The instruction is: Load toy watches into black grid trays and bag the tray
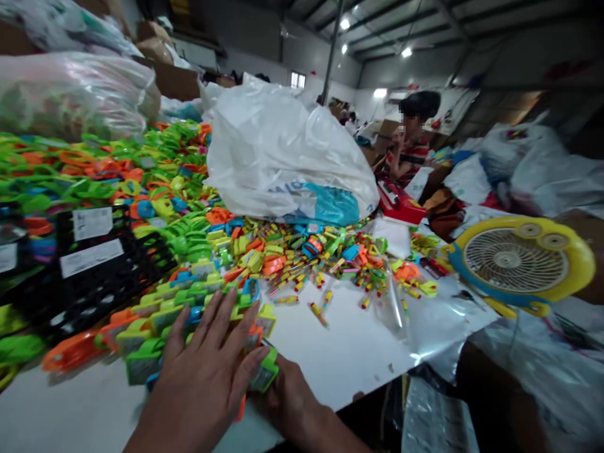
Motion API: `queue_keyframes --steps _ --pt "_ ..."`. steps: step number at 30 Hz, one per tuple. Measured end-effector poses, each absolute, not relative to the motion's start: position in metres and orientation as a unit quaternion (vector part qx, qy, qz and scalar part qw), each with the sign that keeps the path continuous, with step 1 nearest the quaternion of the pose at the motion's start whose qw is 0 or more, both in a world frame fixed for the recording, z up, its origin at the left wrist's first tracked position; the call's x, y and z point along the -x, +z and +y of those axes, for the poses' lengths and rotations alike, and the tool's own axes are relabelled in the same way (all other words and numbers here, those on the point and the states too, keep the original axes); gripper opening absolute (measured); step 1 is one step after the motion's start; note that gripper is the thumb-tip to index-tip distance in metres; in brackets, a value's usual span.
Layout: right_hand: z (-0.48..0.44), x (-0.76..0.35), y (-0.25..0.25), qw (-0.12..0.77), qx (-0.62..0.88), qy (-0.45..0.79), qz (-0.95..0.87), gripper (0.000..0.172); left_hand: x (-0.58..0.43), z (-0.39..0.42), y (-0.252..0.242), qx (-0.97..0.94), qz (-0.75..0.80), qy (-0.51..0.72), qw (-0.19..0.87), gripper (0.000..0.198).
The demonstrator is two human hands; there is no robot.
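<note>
A white tabletop (349, 352) is filling the foreground in a large hall, where ceiling lights (406, 52) are shining under dark roof beams (448, 25). A bulky white plastic bag (283, 145) with blue print is standing at the back of the table, blocking part of the view behind. A heap of loose bright plastic pieces (155, 182) is spreading to its left, and black trays (108, 277) with white labels are lying before it. Small yellow-and-red sticks (319, 314) are scattering in front of the bag; a yellow-and-blue fan (514, 261) is standing at the right edge. Beyond a red box (401, 206), a person in a striped shirt (422, 151) is sitting. Nearest, rows of green, yellow and orange plastic pieces (165, 314) are resting under the left hand (202, 358), whose fingers are spreading over them; the right hand (292, 390) is touching their near right end, its grip partly hidden, so I am not telling whether it is closing
</note>
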State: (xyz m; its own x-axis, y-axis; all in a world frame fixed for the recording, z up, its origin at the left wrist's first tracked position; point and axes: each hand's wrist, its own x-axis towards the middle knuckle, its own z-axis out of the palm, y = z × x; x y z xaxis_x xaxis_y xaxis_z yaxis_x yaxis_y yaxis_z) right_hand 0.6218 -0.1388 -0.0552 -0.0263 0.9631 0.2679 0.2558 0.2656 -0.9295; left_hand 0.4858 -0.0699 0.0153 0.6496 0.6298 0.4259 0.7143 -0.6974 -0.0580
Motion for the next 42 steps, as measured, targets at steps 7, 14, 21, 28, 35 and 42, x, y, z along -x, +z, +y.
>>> queue_keyframes --steps 7,14,21,28,35,42 --pt "-0.134 -0.626 -0.073 0.502 0.481 0.279 -0.663 0.032 -0.485 -0.067 0.012 0.9 -0.366 -0.205 0.121 0.052" --pt "-0.132 -0.632 -0.068 0.44 0.49 0.319 -0.681 0.026 -0.489 -0.076 0.028 0.897 -0.409 -0.144 0.091 0.06" --pt "-0.077 -0.73 -0.047 0.384 0.759 0.092 -0.517 0.028 -0.49 -0.077 0.03 0.896 -0.415 -0.149 0.06 0.058" --pt "-0.051 -0.751 -0.049 0.283 0.771 0.089 -0.564 0.021 -0.491 -0.077 0.032 0.893 -0.424 -0.14 0.06 0.059" --pt "-0.051 -0.755 -0.032 0.319 0.723 0.048 -0.611 0.023 -0.491 -0.077 0.033 0.895 -0.419 -0.139 0.065 0.055" --pt "-0.075 -0.8 -0.037 0.176 0.818 -0.058 -0.544 0.025 -0.491 -0.076 0.031 0.895 -0.416 -0.146 0.066 0.057"
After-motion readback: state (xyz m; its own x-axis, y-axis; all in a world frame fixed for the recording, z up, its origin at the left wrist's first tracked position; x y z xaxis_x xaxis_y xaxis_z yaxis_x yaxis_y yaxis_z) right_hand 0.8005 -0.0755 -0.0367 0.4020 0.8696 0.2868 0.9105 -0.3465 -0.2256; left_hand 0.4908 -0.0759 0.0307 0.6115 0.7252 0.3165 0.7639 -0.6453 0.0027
